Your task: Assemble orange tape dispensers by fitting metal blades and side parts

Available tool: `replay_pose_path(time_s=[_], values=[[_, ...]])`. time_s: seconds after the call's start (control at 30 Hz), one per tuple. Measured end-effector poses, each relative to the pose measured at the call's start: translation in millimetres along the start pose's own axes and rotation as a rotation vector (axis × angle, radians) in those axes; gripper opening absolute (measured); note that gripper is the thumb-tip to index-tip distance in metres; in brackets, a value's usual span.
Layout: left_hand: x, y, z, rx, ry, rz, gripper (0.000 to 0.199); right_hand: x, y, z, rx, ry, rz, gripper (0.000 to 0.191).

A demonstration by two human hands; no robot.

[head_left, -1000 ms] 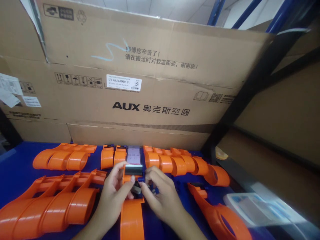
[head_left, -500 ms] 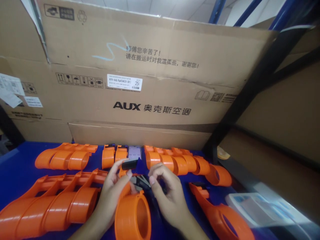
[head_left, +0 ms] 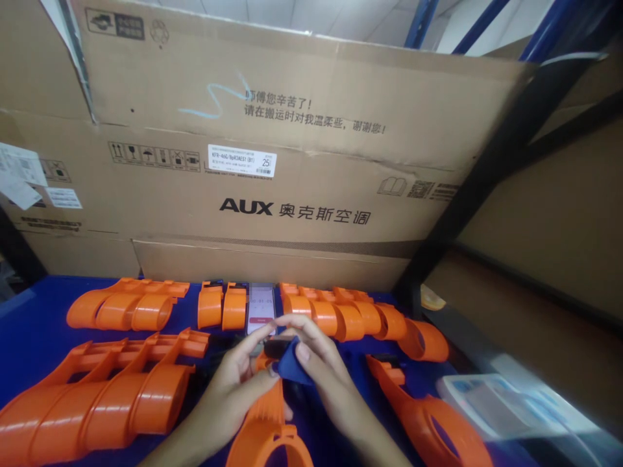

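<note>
Holder [head_left: 267, 415] | ring end [head_left: 246, 446] 5 o'clock from nearer left hand [head_left: 243, 375], fingers gripping neck | axis near 12–6 | right hand [head_left: 325, 363] pinching blue piece [head_left: 294, 366]

AUX on carton [head_left: 311, 175], 25 on label [head_left: 242, 161]

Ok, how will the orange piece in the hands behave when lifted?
The orange piece looks stiff, its loop cleanly curved. It's probably light for its size: the loop is hollow. The loop may dip, since left hand and right hand are at the opposite end.
</note>
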State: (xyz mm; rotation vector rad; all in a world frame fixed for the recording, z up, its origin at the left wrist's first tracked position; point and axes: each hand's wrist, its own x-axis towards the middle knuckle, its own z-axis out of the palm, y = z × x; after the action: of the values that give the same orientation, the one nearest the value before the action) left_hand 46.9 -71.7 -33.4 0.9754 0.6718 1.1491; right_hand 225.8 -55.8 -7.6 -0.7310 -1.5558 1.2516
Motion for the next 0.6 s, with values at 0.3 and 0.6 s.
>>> replay_pose_path(time_s=[0.3,0.6], values=[[-0.8,0.4,-2.1,0.088,-0.046,0.124,0.044,-2.1,3.8,12.8,-0.132,0.092,0.018,0.037],[4.5,3.2,-0.2,0.105,0.008,0.084,0.038,-2.0,11.0,18.9,-0.127,0.130,0.010,0.036]])
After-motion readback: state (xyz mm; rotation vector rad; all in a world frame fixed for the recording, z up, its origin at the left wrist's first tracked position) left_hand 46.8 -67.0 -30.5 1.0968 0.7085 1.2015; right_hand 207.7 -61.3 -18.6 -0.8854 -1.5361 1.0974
